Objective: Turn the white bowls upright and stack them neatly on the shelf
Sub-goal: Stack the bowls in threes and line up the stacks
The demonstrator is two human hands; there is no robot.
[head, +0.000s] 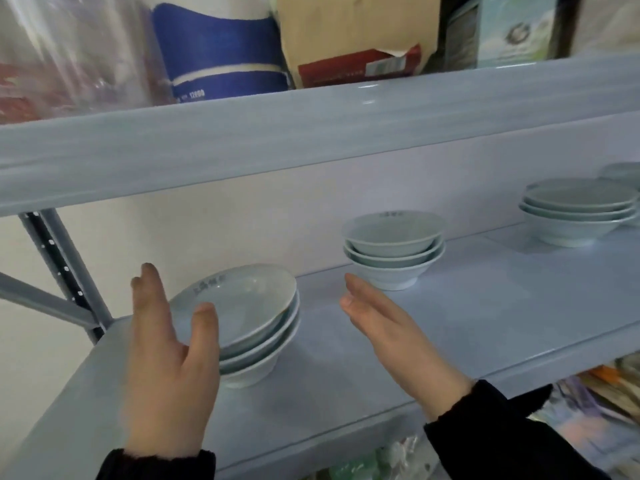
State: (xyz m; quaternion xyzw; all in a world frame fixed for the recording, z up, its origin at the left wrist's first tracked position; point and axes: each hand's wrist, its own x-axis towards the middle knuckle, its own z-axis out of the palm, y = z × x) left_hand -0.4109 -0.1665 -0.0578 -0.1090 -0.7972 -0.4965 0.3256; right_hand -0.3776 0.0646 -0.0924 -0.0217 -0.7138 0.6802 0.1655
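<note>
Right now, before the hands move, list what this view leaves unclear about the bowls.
Head view:
- Near stack: left side hidden behind the left hand; contact between them unclear.
- Lettering on the middle stack: too blurred to read.
- Farthest bowls: cut off by the right edge, count unknown.
</note>
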